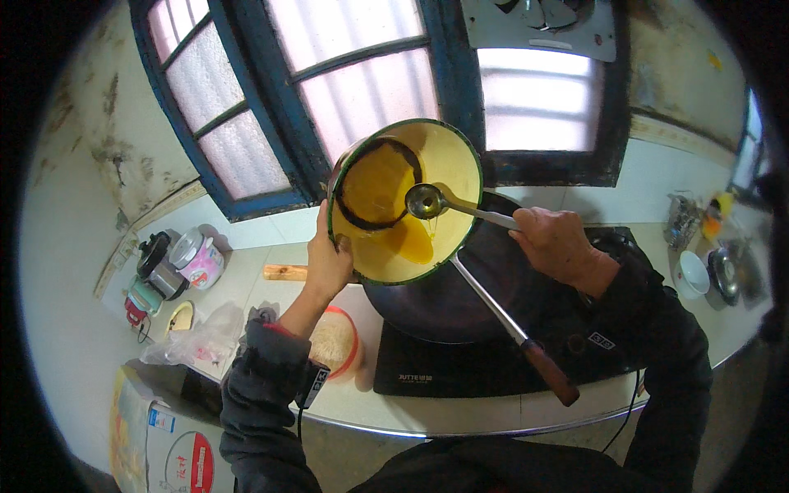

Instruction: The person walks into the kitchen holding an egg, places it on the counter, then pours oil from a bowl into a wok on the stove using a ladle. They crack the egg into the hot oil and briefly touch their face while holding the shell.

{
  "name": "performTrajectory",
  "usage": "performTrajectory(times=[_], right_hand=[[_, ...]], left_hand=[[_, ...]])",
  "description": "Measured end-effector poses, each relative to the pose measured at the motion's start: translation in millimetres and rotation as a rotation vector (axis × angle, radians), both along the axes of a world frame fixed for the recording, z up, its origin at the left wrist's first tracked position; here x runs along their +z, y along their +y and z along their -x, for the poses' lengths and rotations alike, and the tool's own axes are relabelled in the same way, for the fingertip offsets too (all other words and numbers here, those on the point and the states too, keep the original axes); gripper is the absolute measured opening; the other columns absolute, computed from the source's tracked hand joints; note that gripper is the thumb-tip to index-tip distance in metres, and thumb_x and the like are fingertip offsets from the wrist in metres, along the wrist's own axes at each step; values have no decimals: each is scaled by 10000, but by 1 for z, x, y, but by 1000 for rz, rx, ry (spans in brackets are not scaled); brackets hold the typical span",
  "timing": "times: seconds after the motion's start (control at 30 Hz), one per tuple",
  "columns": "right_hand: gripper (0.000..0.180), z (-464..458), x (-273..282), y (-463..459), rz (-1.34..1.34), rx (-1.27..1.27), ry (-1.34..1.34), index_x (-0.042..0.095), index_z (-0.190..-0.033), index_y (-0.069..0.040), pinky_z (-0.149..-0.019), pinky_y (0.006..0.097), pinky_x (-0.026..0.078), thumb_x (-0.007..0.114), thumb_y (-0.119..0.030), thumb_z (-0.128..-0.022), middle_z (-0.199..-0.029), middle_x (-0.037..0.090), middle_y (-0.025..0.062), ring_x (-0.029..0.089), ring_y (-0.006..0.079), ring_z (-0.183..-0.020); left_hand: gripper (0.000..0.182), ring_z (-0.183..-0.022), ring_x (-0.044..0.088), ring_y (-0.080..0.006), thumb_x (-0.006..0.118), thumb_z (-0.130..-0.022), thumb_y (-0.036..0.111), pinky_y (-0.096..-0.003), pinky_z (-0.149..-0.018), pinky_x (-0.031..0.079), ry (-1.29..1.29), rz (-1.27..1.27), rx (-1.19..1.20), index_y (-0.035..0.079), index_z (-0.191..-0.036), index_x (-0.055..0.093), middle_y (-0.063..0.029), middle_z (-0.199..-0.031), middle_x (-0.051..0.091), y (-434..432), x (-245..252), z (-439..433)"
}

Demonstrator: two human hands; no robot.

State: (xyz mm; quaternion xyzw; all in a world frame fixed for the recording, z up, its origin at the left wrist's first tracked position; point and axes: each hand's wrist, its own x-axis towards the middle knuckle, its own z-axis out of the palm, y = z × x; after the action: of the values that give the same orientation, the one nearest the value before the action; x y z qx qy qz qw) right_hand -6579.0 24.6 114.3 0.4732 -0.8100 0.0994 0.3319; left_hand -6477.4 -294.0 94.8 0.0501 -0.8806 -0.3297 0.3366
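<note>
My left hand (330, 262) grips the rim of a yellow enamel basin (453, 160) with a dark green edge, which it holds tilted above the wok. Golden oil (376, 179) has pooled inside the basin, towards its left and lower side. A metal ladle (425, 201) is in my right hand (551, 246), its bowl over the inside of the basin with thin strands of liquid hanging below it. Under the basin, the dark wok (425, 314) sits on a black induction cooktop (456, 382). A spatula with a wooden handle (551, 373) leans out of the wok towards me.
A red-rimmed container of pale noodle-like strands (333, 342) stands left of the cooktop. Further left are a plastic bag (209, 336), a pink rice cooker (200, 259) and a dark electric cooker (161, 265). A white bowl (691, 275) and a metal lid (722, 275) lie at right.
</note>
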Motion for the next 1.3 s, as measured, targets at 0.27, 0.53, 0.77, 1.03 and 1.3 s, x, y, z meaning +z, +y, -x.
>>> performTrajectory(times=[0.27, 0.53, 0.77, 1.03, 1.3], right_hand=[[161, 0, 2, -10, -34, 2, -6, 479, -760, -79, -470, 389, 454, 566, -208, -798, -634, 531, 98, 572, 287, -552], [147, -3, 2, -6, -52, -13, -56, 490, -770, -80, -491, 389, 463, 554, -208, -803, -665, 542, 105, 578, 300, -572], [138, -7, 6, -5, -46, 3, -57, 495, -779, -81, -508, 399, 465, 556, -203, -799, -669, 543, 104, 578, 310, -582], [144, -11, 5, -6, -46, 0, -54, 506, -759, -86, -492, 387, 461, 561, -214, -795, -657, 546, 98, 583, 293, -570], [150, -12, 2, -12, -28, 18, -31, 513, -748, -86, -493, 388, 463, 571, -219, -788, -643, 553, 103, 587, 293, -565]], left_hand=[[635, -979, 537, -410, 420, -790, -35, -385, -841, 436, 9, 132, 49, 32, -1363, 153, -270, -1103, 517, 14, 6, -19], [586, -931, 555, -421, 370, -805, -46, -375, -811, 444, 227, 321, 35, 32, -1360, 199, -263, -1066, 541, 20, 7, -22], [590, -996, 541, -371, 365, -806, -46, -344, -847, 422, 219, 281, 27, 33, -1367, 198, -241, -1149, 509, 28, 9, -24], [621, -1013, 538, -366, 375, -786, -63, -336, -852, 418, 275, 305, 1, 41, -1371, 192, -239, -1139, 518, 28, 9, -26], [653, -993, 534, -400, 399, -764, -76, -367, -862, 423, 203, 255, 29, 42, -1369, 182, -257, -1150, 499, 24, 9, -32]])
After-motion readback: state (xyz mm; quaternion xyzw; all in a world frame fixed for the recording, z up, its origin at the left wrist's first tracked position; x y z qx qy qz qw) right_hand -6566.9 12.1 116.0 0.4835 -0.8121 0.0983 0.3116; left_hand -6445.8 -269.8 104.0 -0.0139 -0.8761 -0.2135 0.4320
